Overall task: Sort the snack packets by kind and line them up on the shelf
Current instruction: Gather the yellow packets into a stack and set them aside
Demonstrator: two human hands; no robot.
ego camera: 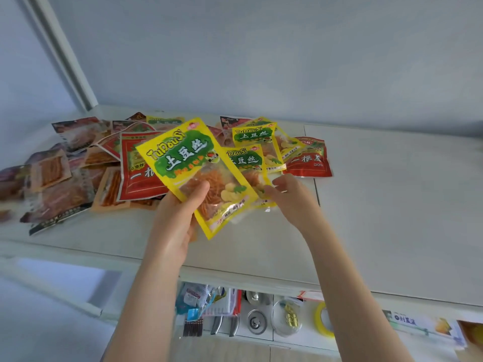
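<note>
At frame centre a yellow packet (pixel 198 168) is gripped by the left hand (pixel 175 223), thumb curled over its front. A second yellow packet (pixel 245 163) is pinched at its lower corner by the right hand (pixel 290 197). Mixed packets (pixel 78 173) are piled left; the shelf (pixel 392 205) is bare at right.

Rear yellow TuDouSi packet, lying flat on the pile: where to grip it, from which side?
Best pinch the rear packet at its lower right corner, coming from the right. It lies flat and topmost, that corner bare; its lower left is covered by the middle packet that the right hand pinches. The left hand grips the nearest packet.
</note>
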